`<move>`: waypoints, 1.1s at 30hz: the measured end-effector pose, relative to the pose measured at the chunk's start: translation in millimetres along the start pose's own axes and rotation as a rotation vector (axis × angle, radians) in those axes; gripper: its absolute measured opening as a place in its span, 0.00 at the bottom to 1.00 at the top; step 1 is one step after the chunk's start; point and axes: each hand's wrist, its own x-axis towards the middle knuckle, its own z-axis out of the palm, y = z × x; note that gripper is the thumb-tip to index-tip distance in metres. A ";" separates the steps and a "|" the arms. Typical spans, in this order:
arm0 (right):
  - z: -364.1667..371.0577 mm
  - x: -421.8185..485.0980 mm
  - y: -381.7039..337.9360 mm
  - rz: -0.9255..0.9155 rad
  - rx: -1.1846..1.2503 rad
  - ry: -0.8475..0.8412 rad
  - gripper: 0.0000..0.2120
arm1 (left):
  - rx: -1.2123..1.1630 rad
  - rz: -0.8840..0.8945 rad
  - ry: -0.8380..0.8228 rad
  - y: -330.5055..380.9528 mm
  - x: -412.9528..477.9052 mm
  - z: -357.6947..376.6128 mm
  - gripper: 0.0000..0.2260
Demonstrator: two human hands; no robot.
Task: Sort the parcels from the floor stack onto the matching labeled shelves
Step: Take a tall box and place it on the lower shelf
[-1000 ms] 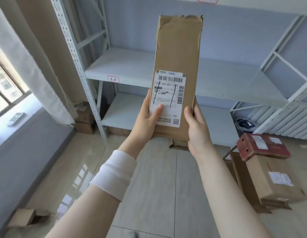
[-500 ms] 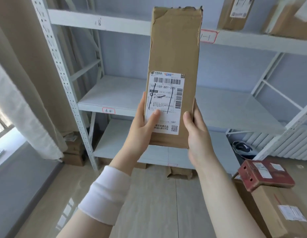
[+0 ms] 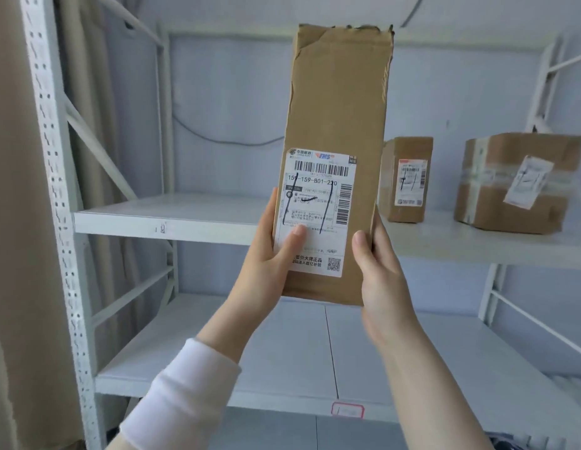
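A tall, narrow brown cardboard parcel (image 3: 339, 102) stands upright in front of me, its white shipping label (image 3: 318, 209) facing me with black pen strokes across it. My left hand (image 3: 266, 264) grips its lower left edge, thumb on the label. My right hand (image 3: 380, 274) clasps the lower right edge. Behind it runs a white shelf (image 3: 172, 216) with a small handwritten mark on its front lip. A lower shelf (image 3: 282, 362) carries a red-framed label (image 3: 347, 410).
Two labelled brown parcels stand on the upper shelf to the right, a small upright one (image 3: 406, 178) and a taped wide one (image 3: 516, 183). A perforated white upright (image 3: 55, 190) and a beige curtain (image 3: 13, 222) close off the left side.
My view has risen from the floor and low shelves to the higher shelves. The floor parcels have left the frame. Both hands keep the same grip on the parcel.
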 end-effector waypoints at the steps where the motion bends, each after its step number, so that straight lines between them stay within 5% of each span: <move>1: 0.1 16.0 3.8 -0.026 -0.009 -0.012 0.22 | 0.010 0.017 -0.004 -3.6 14.9 -2.1 0.28; 15: 7.6 199.3 67.2 -0.186 -0.222 -0.029 0.22 | 0.068 0.097 -0.163 -81.5 202.2 -54.3 0.29; 33: -70.4 318.7 161.4 0.044 -0.397 -0.023 0.20 | 0.284 -0.055 -0.250 -204.6 316.3 -38.1 0.34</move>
